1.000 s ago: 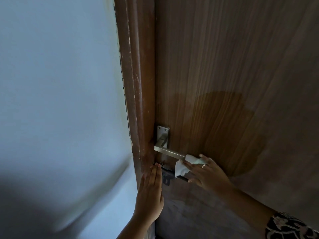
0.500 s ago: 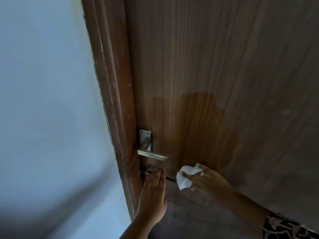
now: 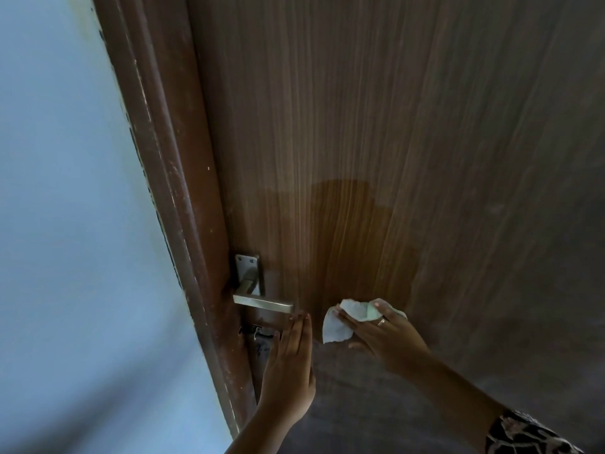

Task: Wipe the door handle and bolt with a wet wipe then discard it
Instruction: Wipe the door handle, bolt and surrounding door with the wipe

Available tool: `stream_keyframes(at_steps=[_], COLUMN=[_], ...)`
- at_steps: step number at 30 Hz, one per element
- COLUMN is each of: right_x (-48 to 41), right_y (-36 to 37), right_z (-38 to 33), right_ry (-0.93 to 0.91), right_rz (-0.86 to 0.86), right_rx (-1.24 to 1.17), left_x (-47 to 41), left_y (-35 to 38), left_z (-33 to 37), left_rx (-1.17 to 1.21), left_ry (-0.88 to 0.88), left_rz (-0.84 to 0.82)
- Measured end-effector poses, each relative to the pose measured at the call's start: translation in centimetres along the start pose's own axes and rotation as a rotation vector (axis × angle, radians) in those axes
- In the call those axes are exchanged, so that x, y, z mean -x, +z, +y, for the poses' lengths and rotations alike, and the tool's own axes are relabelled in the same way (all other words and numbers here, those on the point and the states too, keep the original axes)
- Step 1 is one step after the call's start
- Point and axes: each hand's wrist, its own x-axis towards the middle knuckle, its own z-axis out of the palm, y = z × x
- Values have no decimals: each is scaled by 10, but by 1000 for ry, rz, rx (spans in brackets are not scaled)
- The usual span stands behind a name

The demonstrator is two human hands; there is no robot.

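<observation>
A brown wood-grain door (image 3: 393, 126) fills most of the head view, with a darker, warmer-toned patch on its face just above the hands. To its left stands a pale blue wall (image 3: 65, 224), and between the two runs the darker, scuffed door frame (image 3: 170, 191). The person's right hand (image 3: 389, 335) reaches in from the lower right, a patterned sleeve (image 3: 523, 434) showing at the forearm, and it holds a crumpled white wet wipe (image 3: 340, 319) against the door. Its fingers (image 3: 381, 308) are curled over the wipe and pinch it: one bunch of the wipe sticks out above and between the fingertips, and a larger flap hangs out below and to the left of them. The left hand (image 3: 288, 365) comes up from the bottom edge and lies flat on the door, its fingers (image 3: 299, 329) straight and pressed together, their tips just below the free end of the lever. The metal door handle (image 3: 263, 303) sits near the frame, its lever level and pointing right from a rectangular backplate (image 3: 247, 262). The wipe is to the right of the lever's end, near it but apart, touching neither handle nor bolt. The dark bolt (image 3: 258, 332) lies under the handle, partly hidden by the left fingers. A ring (image 3: 382, 321) shows on one right finger.
</observation>
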Motion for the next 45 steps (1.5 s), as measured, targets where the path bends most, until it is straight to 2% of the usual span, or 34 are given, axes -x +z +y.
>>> stream_keyframes(at_steps=[5,10,14,17,19,23,26,28,30,33,34,36,38,40,45], right_x=[-27,-70,-83,-84,-83,-78,-67,-62,-61,-57,-53,-46,-39,-37,-41], right_y=[-39,-72,-68,-41,-25,-4,11,17,13,-15,-20,-22,-28,-32,-28], right_z=[11,3,-14,-34,-46,-65,-77,-86,-102,-127,-131,-133,-133,-135,-138], right_ry=[175,265,149,61,-10,-224,-174,-191,-114,416,526,731,834,886,905], right_rz=[397,502,399,135,21,-68,-230,-154,-85,-96,-91,-55,-76,-94,-63], right_rx=[27,74,71,-65,-118,6,-151,-232,-564,-1538,-1838,-2247,-2472,-2604,-2746], left_x=[-1,-4,-5,-4,0,8,14,17,20,25,26,26,28,30,30], left_y=[0,-3,-7,-9,-13,-20,-24,-28,-33,-40,-43,-49,-58,-67,-80], left_z=[-2,-7,-10,-13,-16,-21,-31,-38,-43,-52,-54,-56,-55,-51,-31], left_rx=[11,-3,-31,-32,-15,29,45,92,148,258,319,515,745,858,1125], left_ry=[-26,-126,-189,-211,-226,-264,-333,-398,-437,-469,-515,-621,-706,-734,-739], left_rz=[2,2,16,38,54,64,48,65,83,119,104,55,20,-39,-148])
